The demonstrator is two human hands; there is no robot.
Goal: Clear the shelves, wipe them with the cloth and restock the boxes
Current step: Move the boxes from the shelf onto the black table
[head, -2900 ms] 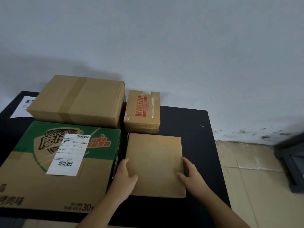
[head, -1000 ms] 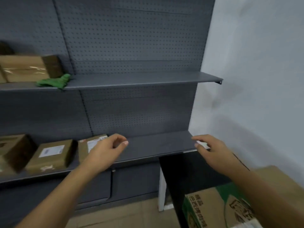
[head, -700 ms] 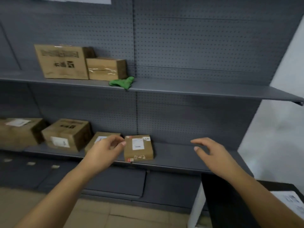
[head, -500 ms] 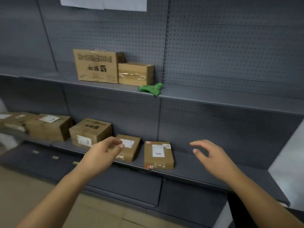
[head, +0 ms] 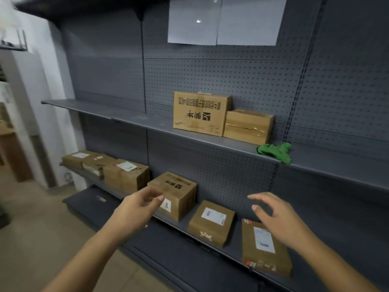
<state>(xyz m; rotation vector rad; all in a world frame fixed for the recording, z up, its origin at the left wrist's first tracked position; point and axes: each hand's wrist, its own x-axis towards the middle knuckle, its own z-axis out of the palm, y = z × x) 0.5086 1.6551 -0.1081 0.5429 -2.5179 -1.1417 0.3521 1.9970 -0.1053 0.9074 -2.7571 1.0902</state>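
Head view faces a grey pegboard rack. Both hands are empty: the left hand (head: 139,209) and right hand (head: 277,220) hover with loosely curled fingers in front of the lower shelf (head: 236,239), gripping nothing. Boxes line that shelf, among them a printed box (head: 172,194) behind the left hand and a flat box (head: 265,245) below the right. On the upper shelf (head: 126,116) stand a large box (head: 200,113) and a taped box (head: 248,126), with the green cloth (head: 275,151) crumpled just beside them. Clearing looks unfinished; wiping and restocking appear wholly ahead.
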